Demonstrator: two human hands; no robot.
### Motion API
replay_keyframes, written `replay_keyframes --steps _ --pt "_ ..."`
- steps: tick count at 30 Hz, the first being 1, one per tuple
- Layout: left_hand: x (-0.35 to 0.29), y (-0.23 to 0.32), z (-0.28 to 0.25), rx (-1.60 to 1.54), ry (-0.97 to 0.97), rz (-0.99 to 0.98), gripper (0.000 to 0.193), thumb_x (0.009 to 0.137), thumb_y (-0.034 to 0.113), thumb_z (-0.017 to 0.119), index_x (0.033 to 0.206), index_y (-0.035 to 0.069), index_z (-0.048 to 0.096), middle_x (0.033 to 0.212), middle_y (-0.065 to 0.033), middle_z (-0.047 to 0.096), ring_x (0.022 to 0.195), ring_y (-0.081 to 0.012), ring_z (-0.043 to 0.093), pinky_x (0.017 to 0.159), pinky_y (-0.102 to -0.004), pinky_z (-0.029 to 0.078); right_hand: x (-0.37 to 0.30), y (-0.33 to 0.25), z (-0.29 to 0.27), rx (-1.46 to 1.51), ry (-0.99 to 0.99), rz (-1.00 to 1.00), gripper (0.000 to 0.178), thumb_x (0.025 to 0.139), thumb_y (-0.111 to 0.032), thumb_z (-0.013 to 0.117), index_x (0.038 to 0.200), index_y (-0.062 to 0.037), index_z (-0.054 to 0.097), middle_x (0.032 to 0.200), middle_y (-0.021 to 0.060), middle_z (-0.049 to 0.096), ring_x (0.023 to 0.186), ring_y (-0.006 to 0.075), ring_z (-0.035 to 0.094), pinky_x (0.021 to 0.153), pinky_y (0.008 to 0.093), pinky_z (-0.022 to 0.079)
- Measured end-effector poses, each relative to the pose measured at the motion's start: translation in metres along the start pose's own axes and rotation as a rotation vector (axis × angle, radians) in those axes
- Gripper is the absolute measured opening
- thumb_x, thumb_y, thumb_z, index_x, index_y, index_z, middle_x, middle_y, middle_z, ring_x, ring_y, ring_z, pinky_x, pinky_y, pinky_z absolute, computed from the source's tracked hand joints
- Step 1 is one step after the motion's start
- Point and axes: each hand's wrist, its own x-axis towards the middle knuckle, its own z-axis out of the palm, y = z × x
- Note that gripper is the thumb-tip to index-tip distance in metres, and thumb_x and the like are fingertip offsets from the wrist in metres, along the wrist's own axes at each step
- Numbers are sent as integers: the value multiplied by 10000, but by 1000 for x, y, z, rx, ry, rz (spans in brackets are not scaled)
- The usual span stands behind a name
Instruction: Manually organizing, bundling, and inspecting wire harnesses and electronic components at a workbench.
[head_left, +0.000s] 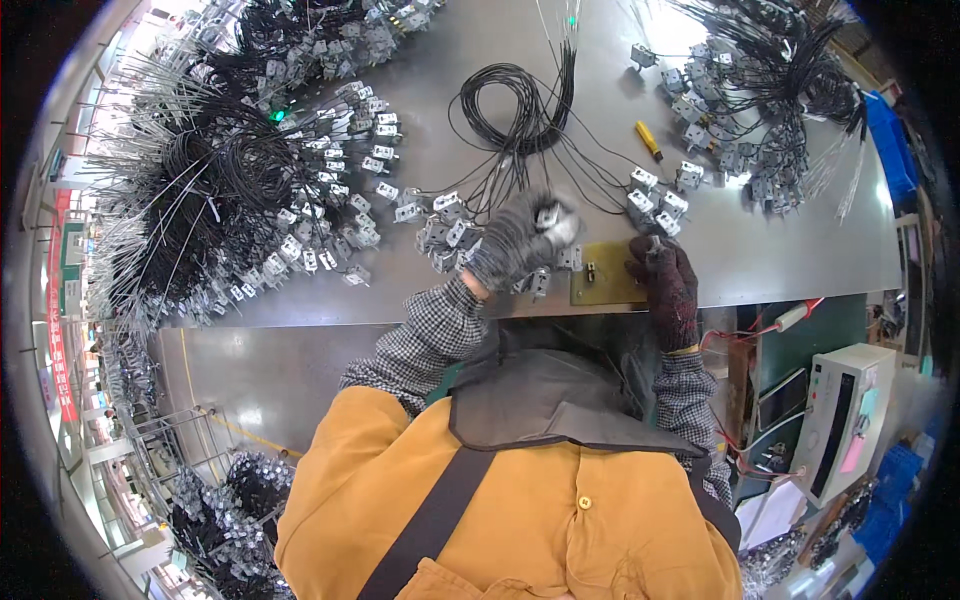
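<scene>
My left hand (520, 240), in a grey glove, is curled above the table's near edge and slightly blurred. Something pale and metallic shows at its fingertips, too smeared to name. Beneath and left of it lie several small metal cable-end brackets (440, 235). My right hand (668, 290), in a dark red-black glove, is closed at the right edge of a brass-coloured plate (610, 285) with a small dark fixture (591, 272) on it. What its fingers pinch is hidden. Just beyond it sit more brackets (655, 205), joined by thin black cables to a coiled bundle (515, 115).
A large heap of black cables (220, 180) with metal ends covers the table's left side. Another cable pile (760, 120) lies at the far right. Near it is a yellow-handled tool (649, 140). A pale boxed machine (845, 425) stands below the table at right.
</scene>
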Motion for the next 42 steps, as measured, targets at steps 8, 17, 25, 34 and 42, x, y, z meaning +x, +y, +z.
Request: replay_keyframes --steps 8,17,25,34,42 --pt "29 -8 71 622 51 65 554 867 418 762 1202 16 579 1045 -169 626 999 -287 634 894 -434 531 4 9 -8 -255 -10 -179 374 1064 -328 507 1182 3 635 995 70 668 837 131 622 777 282 526" --pt "35 -53 32 678 -150 -77 545 870 539 712 1051 25 686 896 -168 725 889 -312 713 809 -402 541 -39 -12 15 -421 -32 -4 255 1014 -234 593 1124 -11 648 956 115 692 852 208 655 774 361 525" --pt "33 -55 35 521 -217 -96 561 808 518 780 1041 19 666 902 -162 709 860 -282 694 811 -388 538 -55 -7 19 -661 -99 -196 216 955 -204 663 1081 -28 653 963 165 666 868 296 672 778 397 524" --pt "25 -60 42 664 -77 -23 559 823 498 777 1061 10 642 911 -168 683 862 -306 681 809 -399 534 -55 1 32 -892 -41 -446 201 907 -113 697 1074 -14 642 940 154 657 853 268 652 766 362 524" --pt "22 -56 42 592 -72 -40 557 825 494 783 1049 4 641 911 -169 671 865 -301 670 815 -396 531 -61 3 27 -682 -48 -191 191 893 -135 700 1048 -27 669 933 178 659 856 331 667 753 409 524"
